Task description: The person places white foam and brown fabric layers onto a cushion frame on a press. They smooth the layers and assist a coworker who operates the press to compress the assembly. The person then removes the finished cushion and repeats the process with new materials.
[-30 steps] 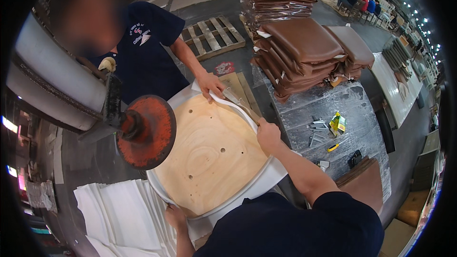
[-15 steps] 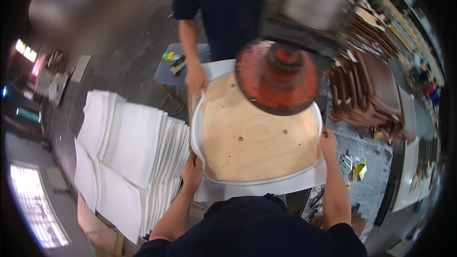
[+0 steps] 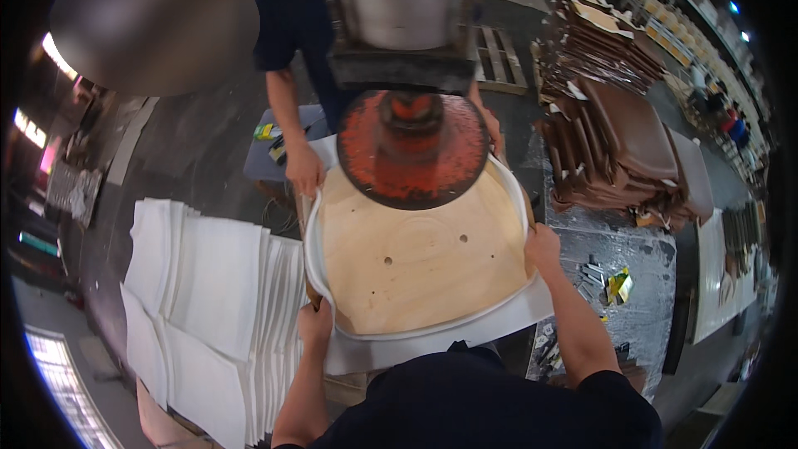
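Lying between the hands (image 3: pixel 315 326) (image 3: pixel 544 247), pale wooden panel (image 3: pixel 424 270)

The panel (image 3: pixel 424 287) lies between sheets (image 3: pixel 218 274) and cushions (image 3: pixel 636 137).

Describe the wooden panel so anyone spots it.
Find the red disc, upper centre. Below it in the picture, between the person's left hand and right hand, lies the wooden panel. Pale grain and small dark holes set it apart from the white padding around it.

Smooth wooden panel (image 3: pixel 424 283); scuffed metal disc (image 3: pixel 366 162)
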Tool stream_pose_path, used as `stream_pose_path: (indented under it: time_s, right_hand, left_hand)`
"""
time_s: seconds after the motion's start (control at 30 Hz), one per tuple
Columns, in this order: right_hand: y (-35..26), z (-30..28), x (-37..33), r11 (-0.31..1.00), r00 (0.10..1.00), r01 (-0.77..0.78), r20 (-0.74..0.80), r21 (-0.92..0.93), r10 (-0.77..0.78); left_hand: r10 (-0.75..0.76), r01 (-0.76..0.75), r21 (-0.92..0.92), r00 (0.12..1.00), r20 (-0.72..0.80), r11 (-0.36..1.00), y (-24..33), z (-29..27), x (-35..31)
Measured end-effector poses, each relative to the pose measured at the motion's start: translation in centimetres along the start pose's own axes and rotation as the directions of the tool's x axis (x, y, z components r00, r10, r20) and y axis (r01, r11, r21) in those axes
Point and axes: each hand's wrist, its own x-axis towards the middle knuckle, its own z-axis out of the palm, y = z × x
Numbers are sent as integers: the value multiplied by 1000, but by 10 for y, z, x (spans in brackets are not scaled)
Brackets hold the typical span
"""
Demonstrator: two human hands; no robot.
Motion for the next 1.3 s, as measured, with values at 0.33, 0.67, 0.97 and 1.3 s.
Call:
stream_pose_path:
  time_s: [0.33,0.67,0.97,1.3]
  right_hand:
    - [-20,-9,-24,996,983,-42,-178,78,55]
    - [-23,-10,-28,996,982,-67,-173,66,78]
    - [-24,-9,-29,990,978,-71,-185,119,92]
    - [-25,-10,-29,996,983,-89,-160,17,90]
  left_hand:
    - [93,-93,3,996,16,996,7,1,-4]
    - [158,-158,2,987,-17,987,0,2,-2]
    - [200,-200,1,979,-31,980,-4,4,2]
    - [268,-267,72,963,-4,961,1,3,-3]
